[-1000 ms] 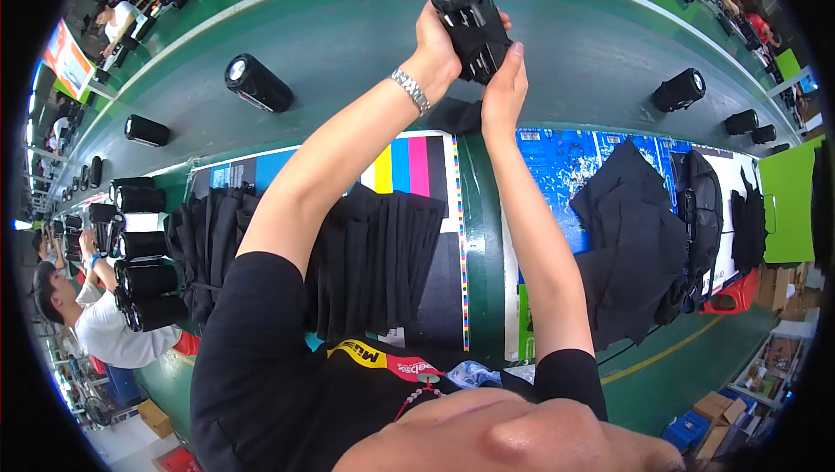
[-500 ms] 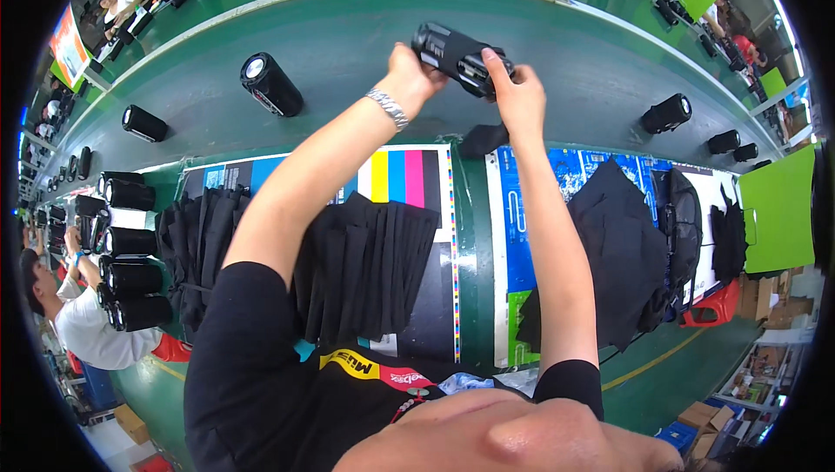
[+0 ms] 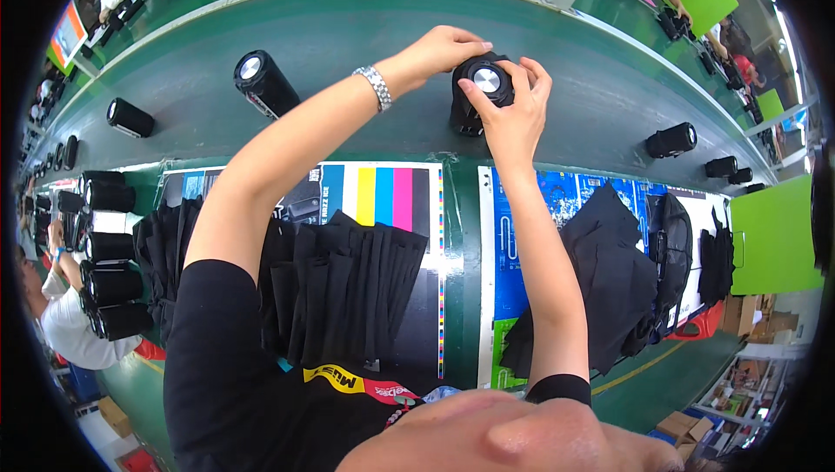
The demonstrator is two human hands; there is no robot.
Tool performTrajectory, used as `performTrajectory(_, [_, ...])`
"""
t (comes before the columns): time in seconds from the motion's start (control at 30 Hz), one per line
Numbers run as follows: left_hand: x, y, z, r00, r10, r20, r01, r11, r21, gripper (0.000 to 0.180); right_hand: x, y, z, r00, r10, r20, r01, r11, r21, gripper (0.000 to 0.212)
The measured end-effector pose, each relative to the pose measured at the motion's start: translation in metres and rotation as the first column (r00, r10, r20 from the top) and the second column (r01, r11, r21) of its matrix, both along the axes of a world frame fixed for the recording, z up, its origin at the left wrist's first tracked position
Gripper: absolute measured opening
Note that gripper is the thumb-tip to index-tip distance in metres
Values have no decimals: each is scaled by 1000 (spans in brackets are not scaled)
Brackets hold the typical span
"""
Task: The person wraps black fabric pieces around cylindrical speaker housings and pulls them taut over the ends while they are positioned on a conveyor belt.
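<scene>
My right hand [image 3: 515,115] spans the silver-centred top of a black cylinder [image 3: 467,119], roughly upright at the grey surface [image 3: 365,37]; my left hand [image 3: 439,50] meets its far edge, grip indeterminable. The step appears to be two-handed adjustment; the next move calls for steady support.

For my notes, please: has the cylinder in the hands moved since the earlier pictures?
Yes: the cylinder has come down the view toward the striped sheet, and slightly right.
</scene>
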State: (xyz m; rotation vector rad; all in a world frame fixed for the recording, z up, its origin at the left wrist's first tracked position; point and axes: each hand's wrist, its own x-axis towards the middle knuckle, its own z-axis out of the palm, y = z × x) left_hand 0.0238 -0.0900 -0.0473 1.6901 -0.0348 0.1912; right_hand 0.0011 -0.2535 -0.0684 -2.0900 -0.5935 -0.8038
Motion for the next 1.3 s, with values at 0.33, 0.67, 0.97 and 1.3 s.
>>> performTrajectory(0.33, [6,-31,24,918,-190,349,89,954,285,19,39,-36,-21,788,310,-532,-49,893,448,85])
performTrajectory(0.67, [-19,-39,2,938,-36,344,26,999,33,22,58,-79,16,700,328,-635,-355,930,90,54])
performTrajectory(0.97, [28,-99,-28,998,-28,-64,-21,750,-661,60,124,-55,-28,572,498,-651,169,706,688,55])
performTrajectory(1.3, [18,-117,-71,997,35,63,19,719,-695,52,97,-48,-77,686,482,-545,216,580,785,45])
